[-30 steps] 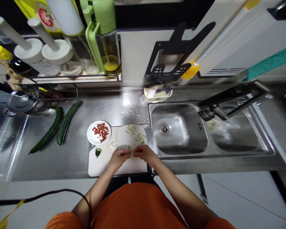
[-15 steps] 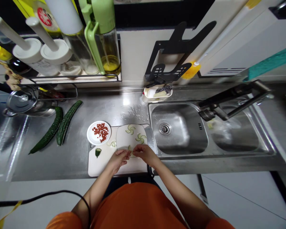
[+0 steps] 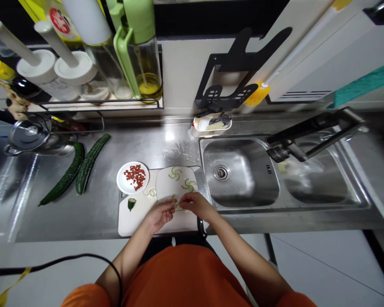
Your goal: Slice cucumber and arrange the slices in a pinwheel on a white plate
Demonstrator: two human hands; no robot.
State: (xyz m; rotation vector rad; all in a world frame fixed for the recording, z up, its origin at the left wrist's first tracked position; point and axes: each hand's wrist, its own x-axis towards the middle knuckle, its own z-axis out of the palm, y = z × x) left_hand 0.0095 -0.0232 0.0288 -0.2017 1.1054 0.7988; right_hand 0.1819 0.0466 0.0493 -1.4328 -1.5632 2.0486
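Over the near edge of a white square plate, my left hand and my right hand meet with pinched fingertips. Thin pale cucumber slices show between and under the fingers; the left fingers pinch one. What the right fingertips hold is partly hidden, but they touch the slices. Two pinwheels of curved cucumber slices lie on the plate. The plate rests on a white cutting board. A cucumber stub and some loose slices lie on the board's left part.
A round dish of diced red bits overlaps the board's back left corner. Two whole cucumbers lie further left. A black knife handle sticks out at the board's right front, near my right wrist. A double sink with a faucet is right.
My left hand has turned slightly, its palm showing more. The fingertips have drawn a little apart, and my right hand has risen slightly. The plate and other things stay put.
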